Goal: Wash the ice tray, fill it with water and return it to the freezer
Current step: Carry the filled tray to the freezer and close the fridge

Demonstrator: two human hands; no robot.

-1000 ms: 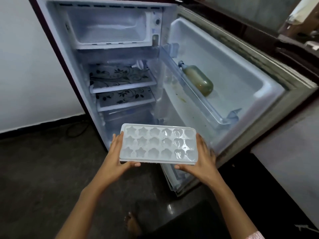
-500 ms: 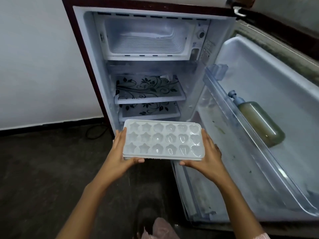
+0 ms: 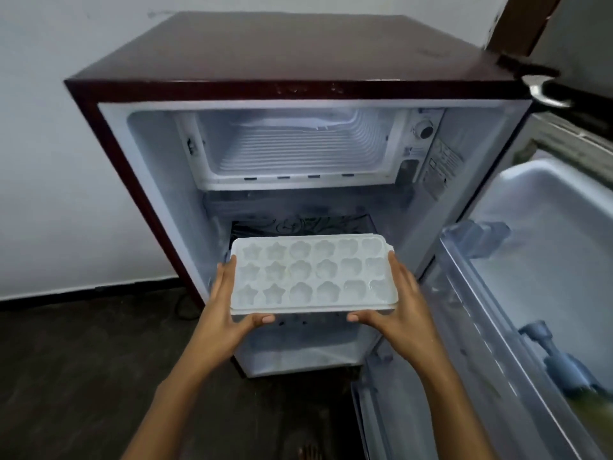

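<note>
Head camera, nearest me: my left hand and right hand each grip one end of the ice tray, thumbs on its front edge, holding it level before the open fridge. At right the door carries a bottle; behind the tray sits a patterned shelf, with the open-fronted freezer compartment above. The tray is white, with star-shaped and rounded cells; I cannot tell whether they hold water.
</note>
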